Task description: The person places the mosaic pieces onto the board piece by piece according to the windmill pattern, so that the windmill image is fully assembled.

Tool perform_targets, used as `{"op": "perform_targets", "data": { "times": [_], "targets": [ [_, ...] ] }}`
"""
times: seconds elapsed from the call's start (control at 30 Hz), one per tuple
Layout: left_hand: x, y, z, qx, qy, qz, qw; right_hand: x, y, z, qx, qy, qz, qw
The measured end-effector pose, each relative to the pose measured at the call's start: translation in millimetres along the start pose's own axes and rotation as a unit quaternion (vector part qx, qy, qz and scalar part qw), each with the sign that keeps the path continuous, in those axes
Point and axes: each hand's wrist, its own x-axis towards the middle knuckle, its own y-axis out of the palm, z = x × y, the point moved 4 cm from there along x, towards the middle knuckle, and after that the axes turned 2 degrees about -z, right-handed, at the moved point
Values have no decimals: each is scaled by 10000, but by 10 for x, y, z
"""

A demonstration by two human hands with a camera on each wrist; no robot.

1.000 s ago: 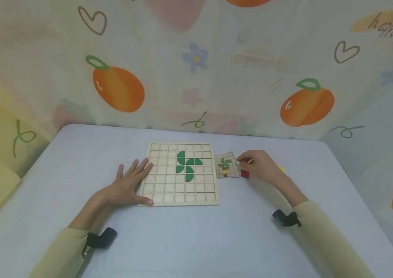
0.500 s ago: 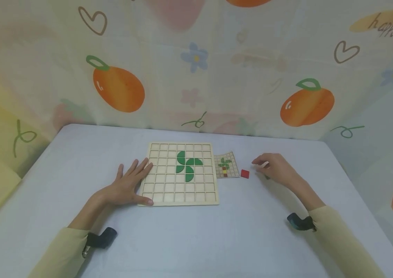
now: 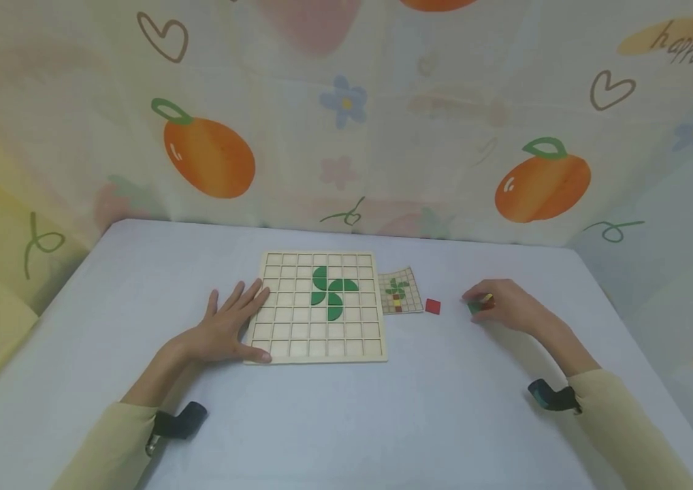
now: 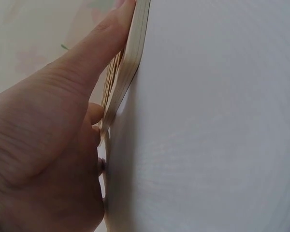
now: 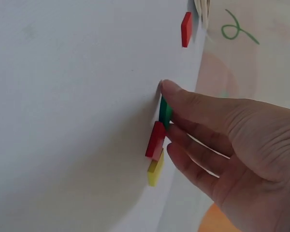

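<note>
A tabletop nook, this: the white table is walled in, right across the upper frame, by cloth printed with oranges; a wooden grid board is laid mid-frame. Home or studio can't be told.

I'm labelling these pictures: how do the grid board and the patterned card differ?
The grid board is larger than the patterned card. The left hand rests on the board; the card lies untouched. The board bears only green pieces; the card also shows yellow and reddish squares. Both are gridded, with green pinwheel patterns.
</note>
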Motion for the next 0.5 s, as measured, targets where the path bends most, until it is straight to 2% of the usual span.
{"op": "perform_targets", "data": {
  "times": [0.2,0.5],
  "targets": [
    [1,-9,4,20,-22,28,10000,-18,16,-45,-23,70,-76,9999],
    [-1,-14,-3,8,-37,8,10000,24,33,-36,-89,-48,-134,9999]
  ]
}}
